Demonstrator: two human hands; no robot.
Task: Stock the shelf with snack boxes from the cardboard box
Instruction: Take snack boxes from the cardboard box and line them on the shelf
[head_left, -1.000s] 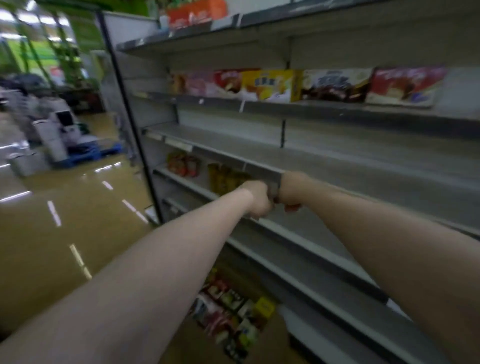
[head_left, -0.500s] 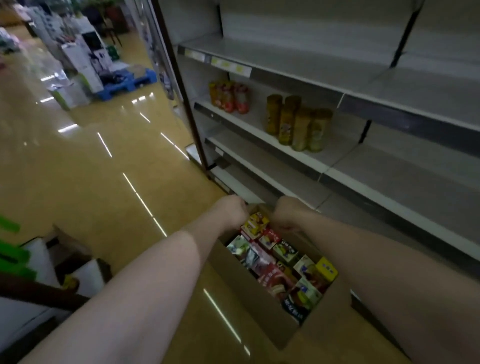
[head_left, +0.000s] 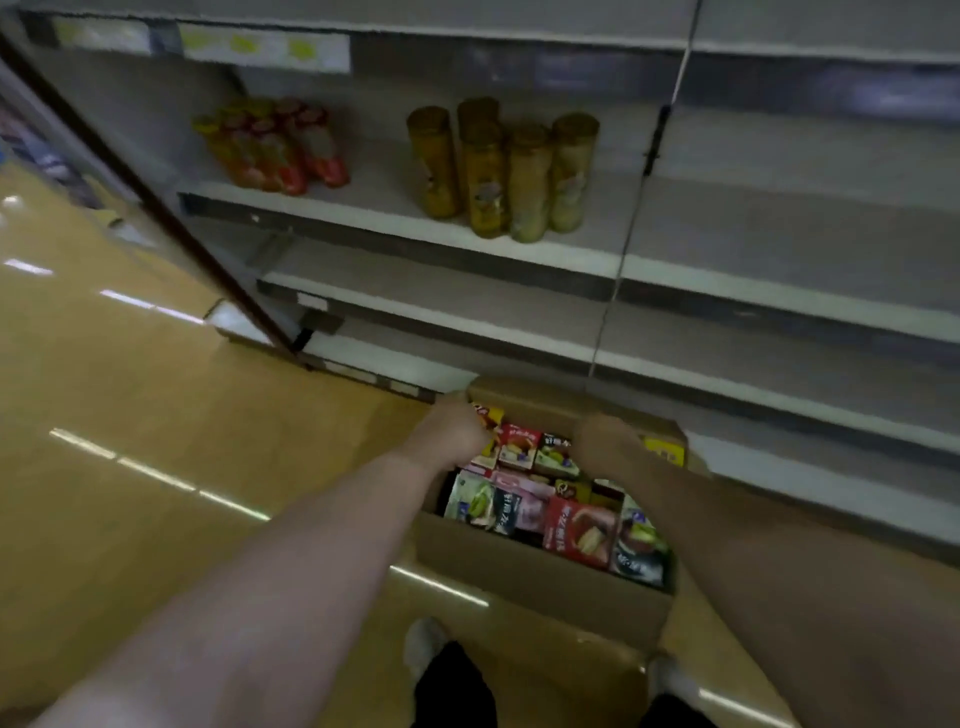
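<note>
Snack boxes (head_left: 574, 530) fill the cardboard box (head_left: 535, 582) — both hands reach in, fingers' hold hidden — left hand (head_left: 454, 434), right hand (head_left: 605, 447).

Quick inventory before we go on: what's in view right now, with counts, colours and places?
cardboard box: one, brown, open, on the floor below the shelves
snack boxes: many, mixed red, pink, green, yellow, packed inside the cardboard box
gold cans: about five, upright, middle shelf
red tubes: a cluster, count unclear, same shelf, further left
shelves: several, grey, mostly bare
price labels: yellow and white, upper shelf edge
floor: tan, glossy
shoes: two, pale, bottom edge
left hand: in the box's far left
right hand: in the box's far right
</note>
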